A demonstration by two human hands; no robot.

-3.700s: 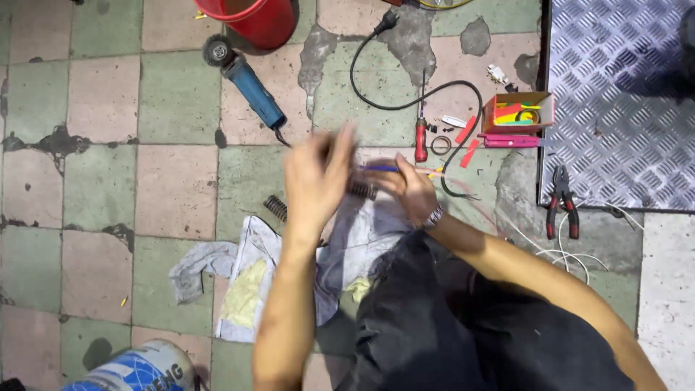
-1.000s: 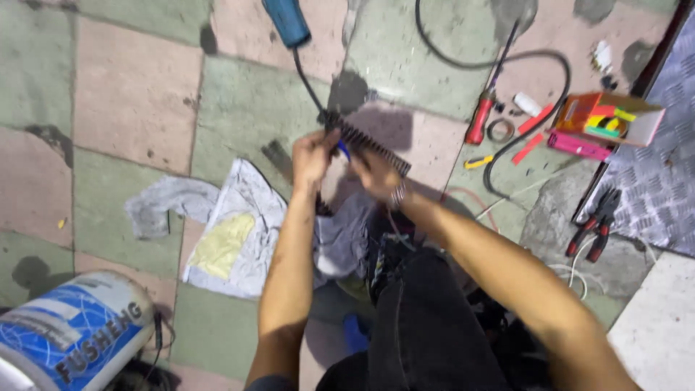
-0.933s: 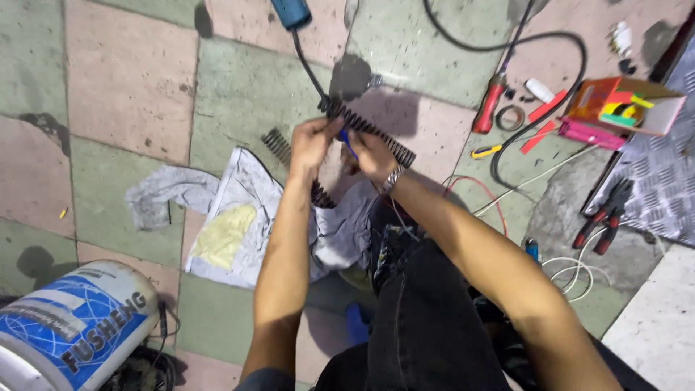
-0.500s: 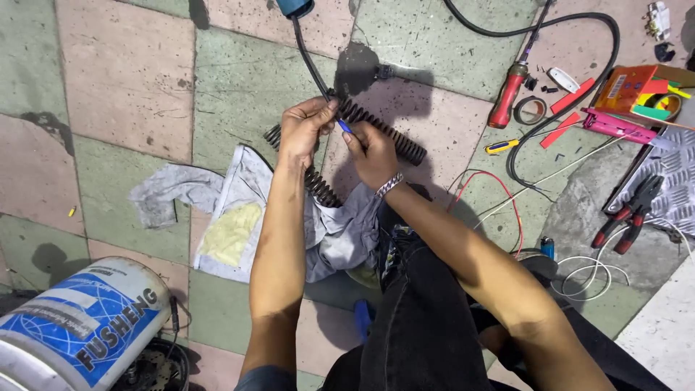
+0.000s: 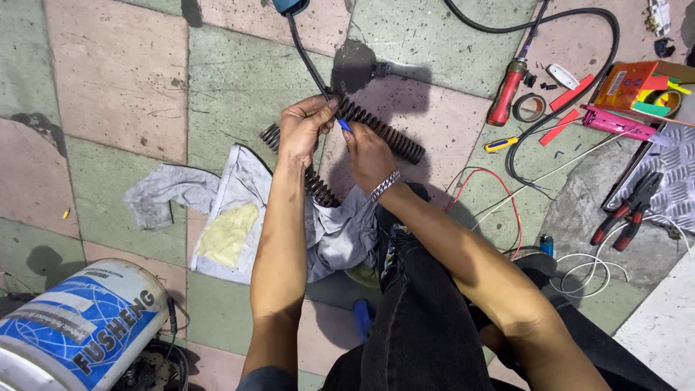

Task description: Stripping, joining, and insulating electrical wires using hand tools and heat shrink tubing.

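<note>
Left hand [image 5: 302, 129] pinches blue tool [image 5: 344, 124] | right hand [image 5: 367, 154] grips it too (above black springs [image 5: 384, 134]).

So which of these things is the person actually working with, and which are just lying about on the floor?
In hand:
left hand and right hand, pinching a small blue piece
two black coil springs just beneath them

Lying about:
grey rag
red-handled screwdriver
tape roll
pliers
orange box
blue-and-white tank

Dark metal spring [image 5: 382, 132]; crumpled cloth [image 5: 239, 217]
</note>
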